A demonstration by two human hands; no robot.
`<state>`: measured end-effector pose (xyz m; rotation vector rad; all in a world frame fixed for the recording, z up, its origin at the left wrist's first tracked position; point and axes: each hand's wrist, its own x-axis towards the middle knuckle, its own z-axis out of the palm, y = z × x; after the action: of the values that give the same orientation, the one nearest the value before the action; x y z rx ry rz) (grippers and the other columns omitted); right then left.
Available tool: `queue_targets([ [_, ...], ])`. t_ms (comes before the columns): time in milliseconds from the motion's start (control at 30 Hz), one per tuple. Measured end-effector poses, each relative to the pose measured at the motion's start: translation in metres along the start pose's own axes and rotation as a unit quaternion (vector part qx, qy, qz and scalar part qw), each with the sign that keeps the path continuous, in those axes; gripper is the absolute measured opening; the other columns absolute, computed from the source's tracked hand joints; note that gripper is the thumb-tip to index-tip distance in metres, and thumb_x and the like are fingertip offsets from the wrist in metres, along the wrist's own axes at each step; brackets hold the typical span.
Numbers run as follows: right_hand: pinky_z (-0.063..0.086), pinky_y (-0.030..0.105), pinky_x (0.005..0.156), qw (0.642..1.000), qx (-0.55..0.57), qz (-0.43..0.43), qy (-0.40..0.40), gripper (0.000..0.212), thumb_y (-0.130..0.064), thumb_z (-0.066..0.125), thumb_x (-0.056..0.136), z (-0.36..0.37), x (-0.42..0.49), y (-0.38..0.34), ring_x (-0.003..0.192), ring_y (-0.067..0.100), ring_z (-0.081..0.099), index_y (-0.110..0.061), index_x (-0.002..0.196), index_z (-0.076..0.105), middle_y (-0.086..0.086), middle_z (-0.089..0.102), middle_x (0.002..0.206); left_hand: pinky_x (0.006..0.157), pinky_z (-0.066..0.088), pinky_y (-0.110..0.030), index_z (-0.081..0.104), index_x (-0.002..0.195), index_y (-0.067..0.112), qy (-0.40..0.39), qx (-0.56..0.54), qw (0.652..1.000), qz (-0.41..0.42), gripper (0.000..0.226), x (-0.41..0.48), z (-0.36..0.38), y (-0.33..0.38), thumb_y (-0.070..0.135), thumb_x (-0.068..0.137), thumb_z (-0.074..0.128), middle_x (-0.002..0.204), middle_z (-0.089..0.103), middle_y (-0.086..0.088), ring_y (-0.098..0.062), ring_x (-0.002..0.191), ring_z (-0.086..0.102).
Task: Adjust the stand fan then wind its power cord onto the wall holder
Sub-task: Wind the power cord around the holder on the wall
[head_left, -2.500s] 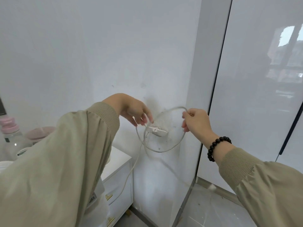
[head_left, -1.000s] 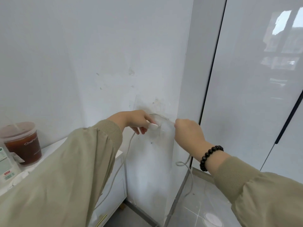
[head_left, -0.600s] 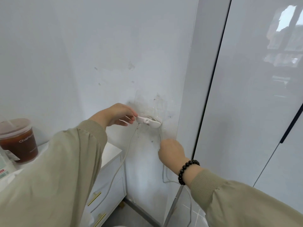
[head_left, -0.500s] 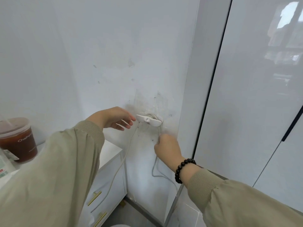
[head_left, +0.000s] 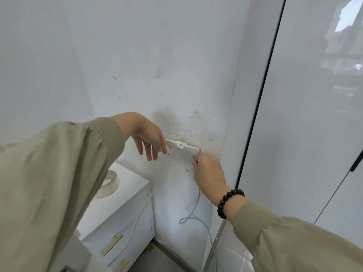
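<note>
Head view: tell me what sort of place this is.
Likely a corner of a room in a home, perhaps a bedroom: a scuffed white wall with a stick-on holder for the cord, a white cabinet with gold handles, and tall glossy doors like a wardrobe's.

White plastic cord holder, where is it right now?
Head view, centre: the white plastic cord holder is fixed to the scuffed white wall, between the open left hand and the right hand, which grips the white power cord just below it.
</note>
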<state>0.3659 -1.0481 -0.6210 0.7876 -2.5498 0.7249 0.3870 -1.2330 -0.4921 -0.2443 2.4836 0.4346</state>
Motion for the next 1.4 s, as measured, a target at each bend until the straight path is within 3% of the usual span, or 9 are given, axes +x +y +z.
queue_targets([
  [333,0.021,0.024,0.041,0.972,0.172,0.160,0.007,0.051,-0.015,0.054,0.090,0.028,0.006,-0.016,0.041,0.011,0.027,-0.015,0.046,0.027,-0.003,0.030,0.044,0.087,0.051,-0.035,0.052,0.131,0.016,-0.113,-0.148,0.981,0.050,0.047,0.035,0.012,-0.043,-0.006,0.096,0.030,0.110,0.066,-0.005,-0.019,0.098,0.066],
  [600,0.015,0.014,0.033,0.664,0.628,0.403,-0.045,0.013,-0.016,0.059,0.090,0.025,0.024,-0.039,0.029,0.008,0.018,-0.005,0.082,0.058,-0.001,0.028,0.042,0.056,0.052,-0.021,0.053,0.125,0.028,-0.065,-0.204,0.974,0.069,0.042,0.055,0.040,-0.044,0.000,0.096,0.040,0.079,0.060,-0.003,-0.011,0.060,0.060],
  [700,0.014,0.013,0.032,0.619,0.665,0.409,-0.086,0.011,-0.017,0.055,0.092,0.020,0.027,-0.040,0.027,0.007,0.017,-0.009,0.085,0.056,-0.003,0.029,0.036,0.054,0.044,-0.019,0.067,0.105,0.021,-0.004,-0.163,0.984,0.072,0.030,0.056,0.044,-0.036,0.004,0.093,0.045,0.068,0.049,0.001,-0.010,0.057,0.047],
  [800,0.015,0.013,0.031,0.658,0.628,0.396,-0.127,0.005,-0.009,0.051,0.091,0.010,0.024,-0.036,0.026,0.007,0.017,-0.010,0.090,0.056,-0.003,0.033,0.034,0.054,0.038,-0.019,0.072,0.085,0.016,0.137,-0.116,0.981,0.072,0.021,0.055,0.041,-0.034,0.013,0.090,0.051,0.066,0.044,-0.001,-0.013,0.060,0.040],
  [900,0.020,0.014,0.033,0.777,0.501,0.350,-0.153,0.007,-0.005,0.053,0.087,-0.008,0.023,-0.030,0.025,0.009,0.022,-0.009,0.082,0.056,0.001,0.041,0.036,0.052,0.035,-0.015,0.066,0.075,0.013,0.253,-0.106,0.957,0.098,0.022,0.053,0.034,-0.034,0.019,0.092,0.053,0.068,0.052,-0.002,-0.013,0.062,0.044],
  [1100,0.032,0.021,0.039,0.975,0.022,0.115,-0.190,0.026,-0.010,0.046,0.082,-0.048,0.021,-0.020,0.037,0.013,0.039,-0.009,0.058,0.057,0.002,0.049,0.046,0.052,0.042,-0.011,0.059,0.064,0.009,0.351,-0.178,0.910,0.133,0.032,0.036,0.008,-0.027,0.021,0.094,0.053,0.058,0.057,-0.002,-0.010,0.053,0.055],
  [1167,0.027,0.027,0.043,0.993,-0.074,0.029,-0.090,0.030,-0.015,0.044,0.085,-0.057,0.019,-0.028,0.045,0.016,0.036,-0.011,0.055,0.042,0.002,0.041,0.051,0.052,0.045,-0.016,0.058,0.066,0.007,0.317,-0.226,0.907,0.159,0.030,0.024,-0.003,-0.022,0.021,0.093,0.055,0.054,0.051,-0.002,-0.013,0.049,0.050],
  [1267,0.042,0.034,0.058,0.998,-0.047,-0.047,0.006,0.019,-0.015,0.042,0.088,-0.066,0.026,-0.041,0.069,0.024,0.052,-0.009,0.079,0.058,0.002,0.054,0.081,0.050,0.046,-0.018,0.055,0.066,0.008,0.211,-0.267,0.921,0.188,0.030,0.004,-0.013,-0.024,0.022,0.093,0.055,0.046,0.044,0.003,-0.012,0.044,0.046],
  [1400,0.035,0.032,0.061,0.989,-0.111,-0.078,-0.062,0.019,-0.010,0.043,0.087,-0.054,0.035,-0.047,0.073,0.026,0.048,-0.008,0.098,0.059,0.005,0.049,0.107,0.048,0.045,-0.019,0.059,0.077,0.004,0.118,-0.306,0.922,0.207,0.025,-0.010,-0.016,-0.032,0.015,0.096,0.046,0.049,0.046,0.002,-0.013,0.043,0.047],
])
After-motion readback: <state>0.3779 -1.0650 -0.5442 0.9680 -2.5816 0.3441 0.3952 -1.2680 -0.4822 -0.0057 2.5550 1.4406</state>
